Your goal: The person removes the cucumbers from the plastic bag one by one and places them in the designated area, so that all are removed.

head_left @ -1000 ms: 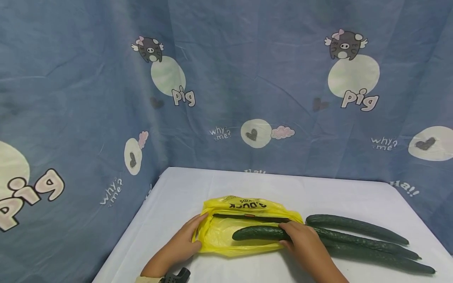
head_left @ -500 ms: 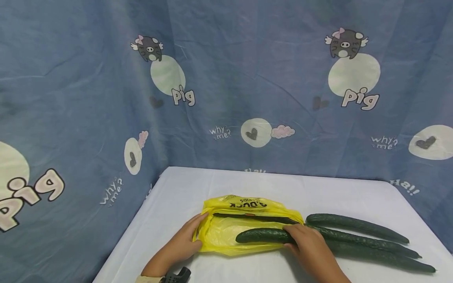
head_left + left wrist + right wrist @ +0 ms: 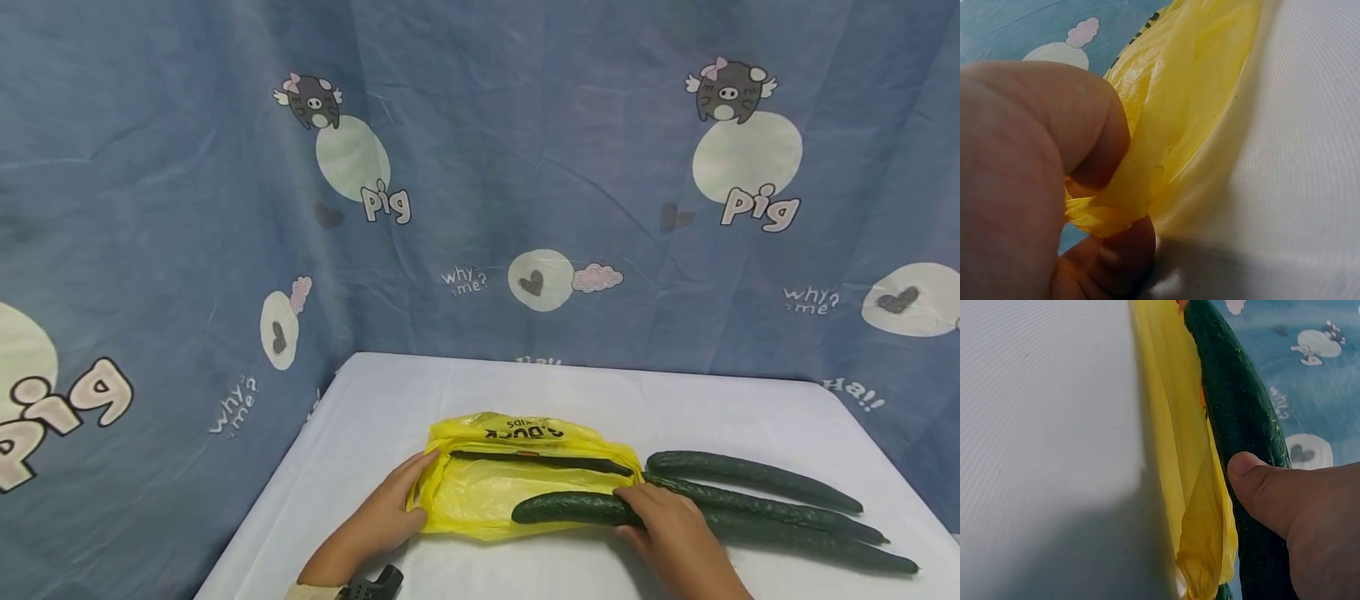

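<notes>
In the head view, my left hand [image 3: 380, 510] grips the left edge of a yellow plastic bag [image 3: 487, 517], which lies on its side with a wide mouth. Its film is bunched between thumb and fingers in the left wrist view. My right hand [image 3: 671, 529] holds a dark green cucumber [image 3: 570, 507] at the bag's front right. The cucumber's left end lies over the bag's front rim; my hand hides the other end. The right wrist view has my thumb [image 3: 1250, 467] on the cucumber's side. A long dark strip [image 3: 540, 459] with a small red mark runs along the bag's far inside.
Several items share the white table [image 3: 420, 387]: to the right, a far cucumber [image 3: 753, 477], a middle cucumber [image 3: 780, 505] and a near cucumber [image 3: 813, 540] lie side by side. A blue printed curtain [image 3: 450, 208] stands behind and to the left.
My right hand and its cucumber have slid to the right and slightly toward me, so more of the bag's inside shows. My left hand has stayed on the bag.
</notes>
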Demonstrator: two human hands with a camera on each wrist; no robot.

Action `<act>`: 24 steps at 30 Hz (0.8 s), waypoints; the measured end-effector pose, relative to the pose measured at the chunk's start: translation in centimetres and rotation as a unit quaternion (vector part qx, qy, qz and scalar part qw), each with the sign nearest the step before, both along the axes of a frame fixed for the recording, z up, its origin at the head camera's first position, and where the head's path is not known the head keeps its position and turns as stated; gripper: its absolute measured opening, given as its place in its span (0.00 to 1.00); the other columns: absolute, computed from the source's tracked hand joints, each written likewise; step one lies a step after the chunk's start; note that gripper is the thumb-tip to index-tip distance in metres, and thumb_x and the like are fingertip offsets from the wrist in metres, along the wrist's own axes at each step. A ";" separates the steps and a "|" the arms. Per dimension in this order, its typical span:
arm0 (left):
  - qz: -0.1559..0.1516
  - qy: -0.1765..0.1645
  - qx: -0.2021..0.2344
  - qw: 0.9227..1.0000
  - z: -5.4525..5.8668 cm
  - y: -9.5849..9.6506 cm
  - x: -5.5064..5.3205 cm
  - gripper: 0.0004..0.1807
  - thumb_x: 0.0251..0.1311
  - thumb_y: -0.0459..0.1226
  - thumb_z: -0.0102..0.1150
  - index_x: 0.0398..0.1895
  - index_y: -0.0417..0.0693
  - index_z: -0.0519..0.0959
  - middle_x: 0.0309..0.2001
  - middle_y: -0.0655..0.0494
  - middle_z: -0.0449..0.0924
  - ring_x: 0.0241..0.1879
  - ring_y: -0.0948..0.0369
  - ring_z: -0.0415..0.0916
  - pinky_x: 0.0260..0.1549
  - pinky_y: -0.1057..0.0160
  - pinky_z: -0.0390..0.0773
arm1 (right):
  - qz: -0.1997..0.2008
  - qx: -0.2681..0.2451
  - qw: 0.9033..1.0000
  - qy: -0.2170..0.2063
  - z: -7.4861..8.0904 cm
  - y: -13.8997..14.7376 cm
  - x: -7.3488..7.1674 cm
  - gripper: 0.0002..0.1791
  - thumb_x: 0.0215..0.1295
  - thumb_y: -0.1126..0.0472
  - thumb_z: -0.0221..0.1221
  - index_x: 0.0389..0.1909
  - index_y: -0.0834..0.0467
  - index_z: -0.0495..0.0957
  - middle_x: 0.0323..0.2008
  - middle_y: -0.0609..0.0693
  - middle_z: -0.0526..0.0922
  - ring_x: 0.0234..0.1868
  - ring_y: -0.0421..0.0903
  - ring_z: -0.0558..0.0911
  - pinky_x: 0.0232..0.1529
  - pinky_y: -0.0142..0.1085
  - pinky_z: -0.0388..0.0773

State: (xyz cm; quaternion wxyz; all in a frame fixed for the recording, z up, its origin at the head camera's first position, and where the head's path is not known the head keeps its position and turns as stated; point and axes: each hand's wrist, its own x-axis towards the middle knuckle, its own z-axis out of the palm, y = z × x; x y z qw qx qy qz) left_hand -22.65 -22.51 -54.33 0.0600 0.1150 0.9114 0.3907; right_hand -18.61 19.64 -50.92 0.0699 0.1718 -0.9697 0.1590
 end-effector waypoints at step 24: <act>0.000 -0.005 -0.009 1.000 -0.3 -0.1 -0.1 0.51 0.50 0.28 0.55 0.83 0.60 0.60 0.82 0.52 0.56 0.81 0.46 0.52 0.75 0.35 0.57 | -0.011 0.006 0.999 -0.035 -1.3 3.9 1.3 0.28 0.56 0.52 0.76 0.59 0.51 0.83 0.55 0.47 0.86 0.56 0.54 0.85 0.56 0.59 0.79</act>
